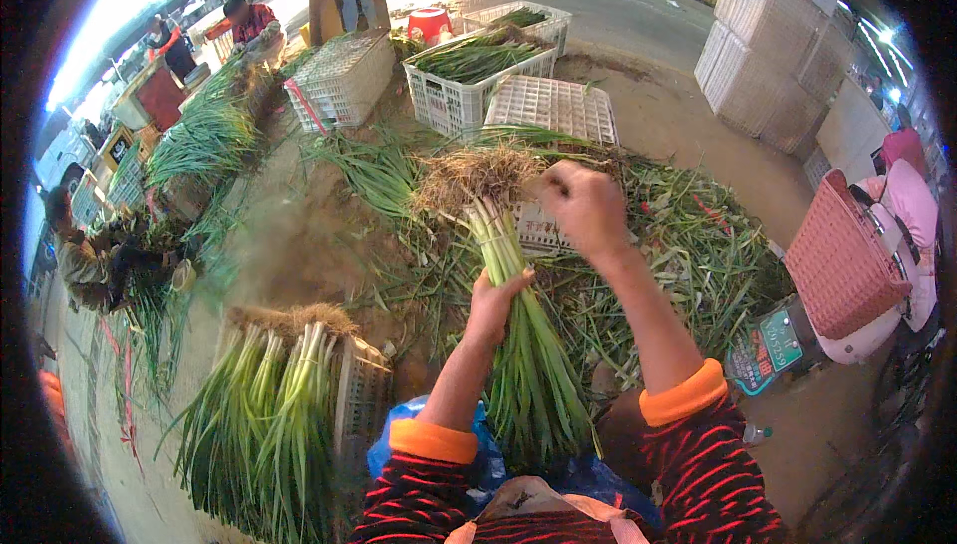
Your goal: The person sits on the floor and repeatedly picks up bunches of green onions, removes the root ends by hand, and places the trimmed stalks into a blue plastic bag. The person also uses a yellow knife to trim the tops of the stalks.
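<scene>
My left hand (pixel 491 310) is wrapped around the stalks of a bundle of green onions (pixel 540 387). The bundle slants up and away from me, its leaves hanging over my lap. A thin band appears to circle the pale stems just below the brown, matted roots (pixel 475 179). Beside the right edge of those roots is my right hand (pixel 585 207), fingers curled and a little blurred. Whether it pinches anything is hard to tell. More green onion bundles (pixel 291 394) lie side by side on a plastic crate (pixel 362 394) to my left, roots facing away.
Loose leaves (pixel 695 245) litter the ground ahead and right. White plastic crates (pixel 486 88), some holding onions, stand beyond. At right is a scooter (pixel 852 260) with a pink woven cover. Heaped onions (pixel 205 125) and other people (pixel 250 20) are at left.
</scene>
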Motion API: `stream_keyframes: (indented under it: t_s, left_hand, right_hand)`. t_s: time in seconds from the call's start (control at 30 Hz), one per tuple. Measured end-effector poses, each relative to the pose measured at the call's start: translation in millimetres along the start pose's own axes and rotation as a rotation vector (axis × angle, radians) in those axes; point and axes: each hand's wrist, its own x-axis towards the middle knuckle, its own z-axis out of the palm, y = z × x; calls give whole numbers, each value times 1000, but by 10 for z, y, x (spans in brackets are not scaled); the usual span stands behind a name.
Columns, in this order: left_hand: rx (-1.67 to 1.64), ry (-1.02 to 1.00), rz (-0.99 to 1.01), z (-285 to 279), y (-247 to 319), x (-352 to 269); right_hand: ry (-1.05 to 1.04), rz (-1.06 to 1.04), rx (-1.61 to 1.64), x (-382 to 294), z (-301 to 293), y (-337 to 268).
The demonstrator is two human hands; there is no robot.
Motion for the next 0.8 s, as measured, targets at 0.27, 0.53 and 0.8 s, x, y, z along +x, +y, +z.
stream_keyframes:
  t_s: [0.27, 0.53, 0.8]
  left_hand:
    - [43, -95, 69, -76, -51, -62]
    - [160, -153, 104, 14, -254, 38]
    - [293, -135, 13, -111, -201, -43]
  right_hand:
    - [277, -260, -411, 257, 107, 264]
    - [68, -144, -1028, 740, -892, 1909]
    - [-260, -760, -164, 542, 193, -72]
